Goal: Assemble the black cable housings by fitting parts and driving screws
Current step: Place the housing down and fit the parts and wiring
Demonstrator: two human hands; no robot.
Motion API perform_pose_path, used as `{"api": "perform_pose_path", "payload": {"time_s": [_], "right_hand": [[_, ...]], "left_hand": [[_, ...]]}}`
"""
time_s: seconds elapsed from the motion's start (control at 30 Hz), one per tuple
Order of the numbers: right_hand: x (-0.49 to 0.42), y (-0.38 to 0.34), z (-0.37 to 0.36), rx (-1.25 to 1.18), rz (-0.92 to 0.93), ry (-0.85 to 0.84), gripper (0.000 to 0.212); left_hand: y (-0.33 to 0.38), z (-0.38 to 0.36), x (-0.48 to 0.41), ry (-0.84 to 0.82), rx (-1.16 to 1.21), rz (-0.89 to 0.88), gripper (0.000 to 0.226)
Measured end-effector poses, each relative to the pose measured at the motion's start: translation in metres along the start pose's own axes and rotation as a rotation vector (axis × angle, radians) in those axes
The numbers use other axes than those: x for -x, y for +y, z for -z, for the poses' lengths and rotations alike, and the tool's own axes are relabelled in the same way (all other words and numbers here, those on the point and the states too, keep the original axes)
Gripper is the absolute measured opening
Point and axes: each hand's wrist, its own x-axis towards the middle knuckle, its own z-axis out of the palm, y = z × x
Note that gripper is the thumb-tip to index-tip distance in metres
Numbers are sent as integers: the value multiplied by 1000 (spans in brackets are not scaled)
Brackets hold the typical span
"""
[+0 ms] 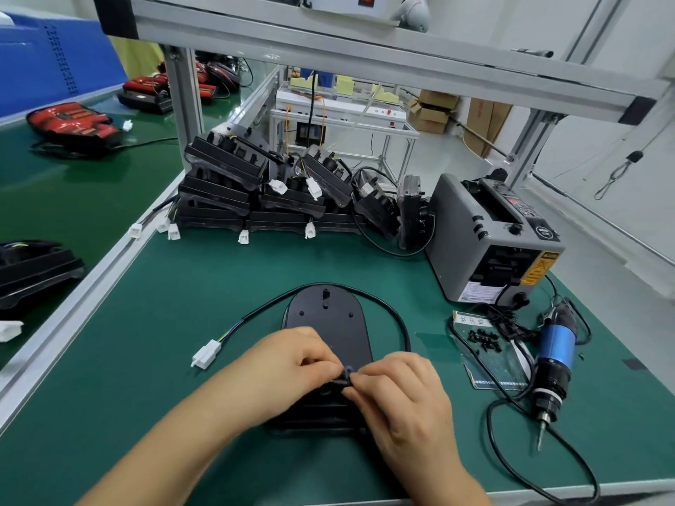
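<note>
I'm pinching a small black part point(347, 374) between my left grip point(288, 367) and right grip point(401, 392), over the housing's point(328, 323) near end. The housing is lying flat mid-tabletop point(182, 286), matte black with screw holes. Its long axis is running away from me, rounded end pointing far. Its cable point(394, 315) is looping round to a white plug point(206, 354).

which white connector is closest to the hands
The white connector lying alone just left of the left hand; the others lie farther off, most by the stacked housings.
</note>
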Motion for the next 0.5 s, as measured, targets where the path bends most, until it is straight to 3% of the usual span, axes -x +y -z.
{"api": "perform_pose_path", "payload": {"time_s": [0.2, 0.37, 0.5], "right_hand": [[-2, 0, 0, -80, -17, -19, 16], [-1, 1, 3, -105, 24, -48, 12], [-2, 2, 5, -91, 41, -51, 13]], "left_hand": [[1, 0, 1, 54, 308, 136, 12], [5, -9, -2, 88, 122, 131, 13], [7, -8, -2, 75, 144, 142, 16]]}}
